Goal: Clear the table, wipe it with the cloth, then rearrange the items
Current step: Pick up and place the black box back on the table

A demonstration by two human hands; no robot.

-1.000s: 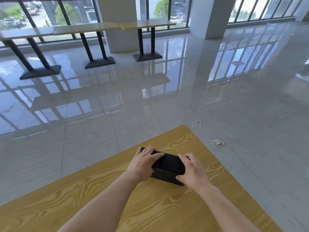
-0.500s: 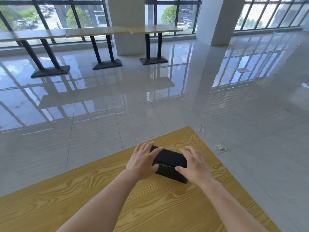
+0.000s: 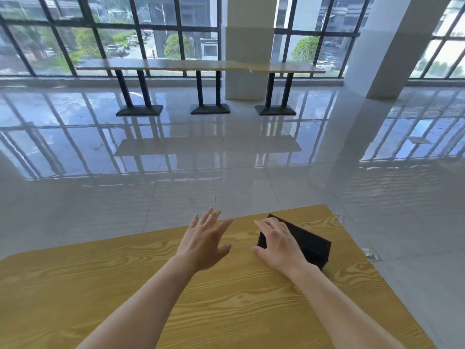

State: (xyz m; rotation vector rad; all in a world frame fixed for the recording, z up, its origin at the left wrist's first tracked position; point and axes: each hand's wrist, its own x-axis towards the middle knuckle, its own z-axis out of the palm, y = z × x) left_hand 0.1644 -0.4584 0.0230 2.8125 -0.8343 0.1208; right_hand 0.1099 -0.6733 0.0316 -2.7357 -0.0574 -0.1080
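The box point(image 3: 312, 241) sits near the worktop's point(image 3: 226, 311) far right corner, the right hand point(image 3: 279, 244) flat on it, the left hand point(image 3: 203, 243) open nearby, so a hard push could slide it onto the floor point(image 3: 226, 187).

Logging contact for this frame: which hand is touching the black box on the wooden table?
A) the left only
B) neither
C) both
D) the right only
D: the right hand lies on the black box, while the left hand is spread above the table, apart from the box.
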